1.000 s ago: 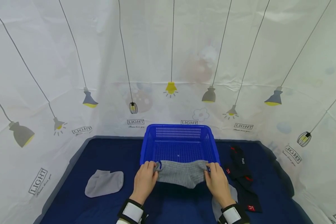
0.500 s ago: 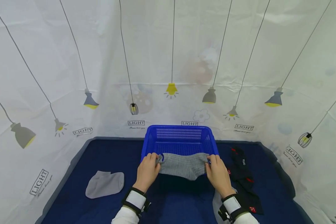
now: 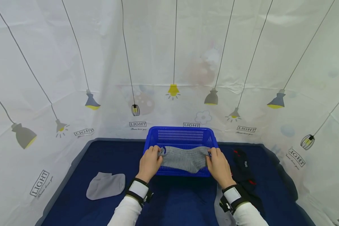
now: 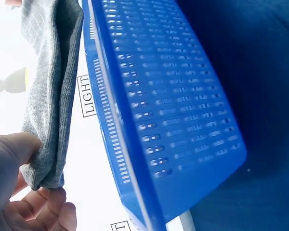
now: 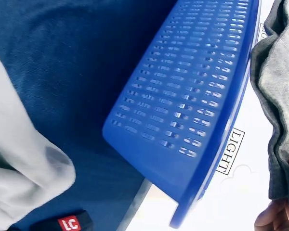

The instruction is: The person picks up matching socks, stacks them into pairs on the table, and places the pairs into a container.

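Note:
A grey ribbed sock [image 3: 183,158] with a dark blue mark near one end is stretched sideways between both hands over a blue plastic basket [image 3: 183,129]. My left hand [image 3: 149,164] pinches its left end between thumb and fingers; in the left wrist view the sock [image 4: 50,96] hangs beside the basket's rim, its layers lying together. The right end is pinched by my right hand [image 3: 218,166]; in the right wrist view only the fingertips [image 5: 274,216] show below the sock's edge. From the head camera, the sock covers part of the basket's floor and front rim.
On the dark blue cloth [image 3: 175,204], a light grey sock [image 3: 105,185] lies at left. Black socks with red marks [image 3: 241,163] lie right of the basket. Another light grey sock [image 3: 221,207] is partly hidden under the right forearm. A printed white curtain [image 3: 169,47] stands behind.
Both hands have moved forward, carrying the stretched grey sock from the basket's front edge to over the basket. More of the basket's front wall now shows below it.

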Motion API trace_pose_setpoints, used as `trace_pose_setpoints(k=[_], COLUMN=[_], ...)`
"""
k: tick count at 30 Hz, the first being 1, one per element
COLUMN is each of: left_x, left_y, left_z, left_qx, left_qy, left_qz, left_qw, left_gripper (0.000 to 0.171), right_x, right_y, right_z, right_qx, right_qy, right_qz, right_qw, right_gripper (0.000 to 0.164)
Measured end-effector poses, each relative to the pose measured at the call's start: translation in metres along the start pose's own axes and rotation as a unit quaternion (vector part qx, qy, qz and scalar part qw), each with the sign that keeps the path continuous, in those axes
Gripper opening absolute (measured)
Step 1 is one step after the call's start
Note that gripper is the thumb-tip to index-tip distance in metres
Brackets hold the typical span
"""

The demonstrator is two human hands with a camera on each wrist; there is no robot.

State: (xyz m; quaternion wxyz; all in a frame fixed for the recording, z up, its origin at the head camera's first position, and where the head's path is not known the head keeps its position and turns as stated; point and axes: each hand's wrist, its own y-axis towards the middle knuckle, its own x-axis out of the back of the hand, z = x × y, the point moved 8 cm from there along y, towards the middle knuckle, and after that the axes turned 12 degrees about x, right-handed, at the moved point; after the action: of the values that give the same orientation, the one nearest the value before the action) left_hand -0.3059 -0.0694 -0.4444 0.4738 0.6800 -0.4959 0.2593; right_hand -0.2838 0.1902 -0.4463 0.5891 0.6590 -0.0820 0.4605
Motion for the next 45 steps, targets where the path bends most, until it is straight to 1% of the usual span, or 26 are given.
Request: trace_pose_setpoints(k=[4, 9, 13, 18, 24, 27, 31, 38, 45], left_x=[-0.002, -0.004, -0.010, -0.020, -0.029, -0.033, -0.040, -0.057, -0.074], left_y=[0.011, 0.021, 0.027, 0.034, 0.045, 0.049, 0.055, 0.060, 0.062], left_z=[-0.002, -0.004, -0.003, -0.001, 0.000, 0.000, 0.001, 0.003, 0.006], left_qx=[0.004, 0.000, 0.005, 0.011, 0.022, 0.027, 0.028, 0.044, 0.051], left_qy=[0.000, 0.003, 0.009, 0.013, 0.027, 0.033, 0.039, 0.046, 0.066], left_qz=[0.006, -0.002, 0.001, 0.025, 0.052, 0.061, 0.066, 0.082, 0.104], left_qw=[1.0000, 1.0000, 1.0000, 0.9995, 0.9980, 0.9972, 0.9966, 0.9946, 0.9911], left_gripper=[0.016, 0.016, 0.016, 0.016, 0.016, 0.015, 0.016, 0.017, 0.022], right_x=[-0.004, -0.012, -0.018, -0.027, -0.040, -0.046, -0.053, -0.063, -0.077], right_y=[0.010, 0.020, 0.027, 0.032, 0.036, 0.038, 0.041, 0.046, 0.043], right_z=[-0.004, -0.010, -0.011, -0.012, -0.016, -0.019, -0.025, -0.030, -0.031], right_qx=[-0.014, -0.041, -0.051, -0.046, -0.039, -0.037, -0.045, -0.053, -0.069], right_qy=[0.000, 0.000, -0.001, -0.007, -0.018, -0.021, -0.021, -0.018, -0.016], right_qz=[0.014, 0.058, 0.085, 0.104, 0.114, 0.121, 0.141, 0.169, 0.200], right_qw=[1.000, 0.997, 0.995, 0.993, 0.993, 0.992, 0.989, 0.984, 0.977], right_gripper=[0.024, 0.021, 0.020, 0.019, 0.019, 0.019, 0.020, 0.021, 0.021])
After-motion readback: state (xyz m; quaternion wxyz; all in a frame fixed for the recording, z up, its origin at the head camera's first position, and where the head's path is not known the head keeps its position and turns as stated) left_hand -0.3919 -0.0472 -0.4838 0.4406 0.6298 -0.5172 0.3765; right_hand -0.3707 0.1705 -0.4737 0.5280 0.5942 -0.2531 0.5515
